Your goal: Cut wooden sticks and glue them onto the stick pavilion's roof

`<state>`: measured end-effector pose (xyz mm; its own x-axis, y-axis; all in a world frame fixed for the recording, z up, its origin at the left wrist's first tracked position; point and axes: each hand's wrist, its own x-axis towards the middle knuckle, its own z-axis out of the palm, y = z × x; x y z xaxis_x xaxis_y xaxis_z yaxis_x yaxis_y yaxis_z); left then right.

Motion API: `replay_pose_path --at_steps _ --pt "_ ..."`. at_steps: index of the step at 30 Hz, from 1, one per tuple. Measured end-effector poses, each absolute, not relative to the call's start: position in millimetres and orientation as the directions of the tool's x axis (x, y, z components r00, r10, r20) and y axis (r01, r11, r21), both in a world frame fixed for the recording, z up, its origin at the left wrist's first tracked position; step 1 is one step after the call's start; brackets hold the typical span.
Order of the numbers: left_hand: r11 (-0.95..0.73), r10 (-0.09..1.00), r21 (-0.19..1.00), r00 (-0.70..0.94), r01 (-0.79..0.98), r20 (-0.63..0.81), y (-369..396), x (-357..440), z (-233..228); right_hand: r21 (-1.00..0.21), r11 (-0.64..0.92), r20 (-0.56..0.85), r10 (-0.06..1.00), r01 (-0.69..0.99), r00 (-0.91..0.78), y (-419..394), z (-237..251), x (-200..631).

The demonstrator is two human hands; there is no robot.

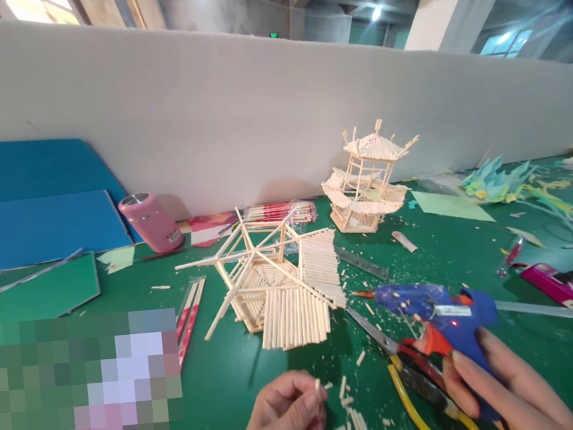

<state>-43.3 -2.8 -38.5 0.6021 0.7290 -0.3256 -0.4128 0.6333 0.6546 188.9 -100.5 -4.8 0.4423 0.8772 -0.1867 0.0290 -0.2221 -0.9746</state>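
Between the thumb and fingers of my left hand [288, 409] is a short piece of wooden stick [318, 385], held near the front of the table. My right hand [502, 383] is closed round the handle of a blue hot glue gun [424, 300], whose small red light is lit and whose tip points left. Beyond my left hand stands a pavilion model made of sticks [295, 314], its roof partly covered with rows of sticks. Scissors [377, 334] and yellow-handled pliers [407, 398] lie beside and partly under the glue gun. Several cut stick pieces [354, 420] are scattered right of my left hand.
A taller stick pavilion [371, 181] stands at the back. Left of it are a pink thermos [151, 223] and packaged sticks [279, 213]. A ruler [364, 264] lies between the models. A magenta tool [564, 288] is at right. Blue boards [41, 226] lean at left.
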Motion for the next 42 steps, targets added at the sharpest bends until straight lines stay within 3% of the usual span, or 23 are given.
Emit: replay_pose_path --at_steps 3,5,10,13,16,19,22,25,42 --pt "0.652 0.702 0.652 0.632 -0.387 -0.328 -6 -34 -33 -0.951 -0.310 -0.240 0.773 0.020 0.588 -95 -15 207" --pt "0.675 0.676 0.643 0.652 -0.361 -0.343 -7 -26 -27 -0.907 -0.387 -0.166 0.691 0.166 0.703 -92 -25 221" --pt "0.710 0.651 0.604 0.665 -0.362 -0.367 -9 -1 -16 -0.640 -0.590 -0.053 0.673 0.492 0.738 -91 -59 254" --pt "0.721 0.644 0.590 0.666 -0.363 -0.378 -10 11 -14 -0.516 -0.585 0.067 0.701 0.626 0.710 -94 -67 261" --pt "0.725 0.642 0.582 0.668 -0.369 -0.376 -10 17 -14 -0.450 -0.516 0.250 0.711 0.729 0.657 -96 -57 248" --pt "0.723 0.650 0.571 0.663 -0.388 -0.373 -9 19 -14 -0.546 -0.281 0.429 0.715 0.789 0.552 -94 -35 214" --pt "0.737 0.642 0.547 0.663 -0.396 -0.385 -7 19 -13 -0.605 0.098 0.485 0.832 0.790 0.268 -87 -17 177" --pt "0.767 0.612 0.511 0.683 -0.388 -0.400 -6 17 -11 -0.615 0.275 0.465 0.884 0.739 0.058 -76 -7 155" --pt "0.745 0.657 0.449 0.657 -0.493 -0.370 -3 11 -2 -0.452 0.376 0.556 0.828 0.809 -0.074 -51 1 145"
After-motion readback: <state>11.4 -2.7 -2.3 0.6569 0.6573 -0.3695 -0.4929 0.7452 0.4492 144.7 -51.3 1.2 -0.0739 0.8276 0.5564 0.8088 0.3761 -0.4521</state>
